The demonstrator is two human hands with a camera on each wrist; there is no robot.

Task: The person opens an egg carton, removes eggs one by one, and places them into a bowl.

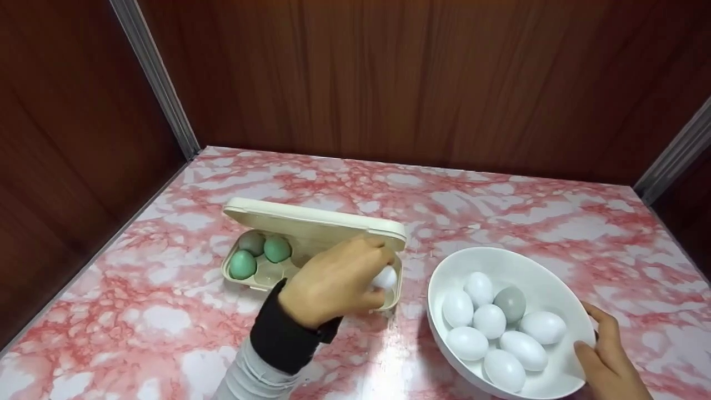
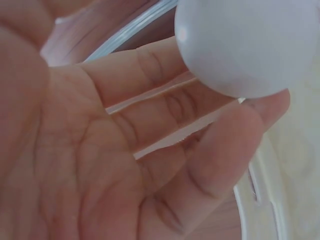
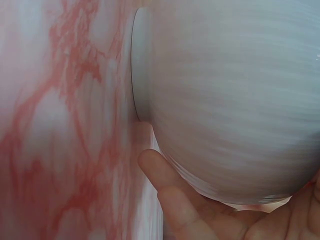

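Note:
In the head view my left hand (image 1: 339,278) pinches a white egg (image 1: 384,278) at the right end of a cream egg carton (image 1: 311,210). The left wrist view shows this egg (image 2: 245,45) held at the fingertips. The carton's lid stands raised at the back. Two green eggs (image 1: 243,265) and a darker grey-green egg (image 1: 251,243) sit in its left cups; my hand hides part of the rest. On the right, my right hand (image 1: 611,350) grips the rim of a white bowl (image 1: 555,283), thumb inside and fingers (image 3: 180,205) under the outer wall.
Several white eggs (image 1: 522,350) and one grey egg (image 1: 510,304) lie in the bowl. The table (image 1: 166,322) has a red and white marbled top. Brown wood panels (image 1: 389,83) close off the back and sides, with metal posts (image 1: 161,78) at the corners.

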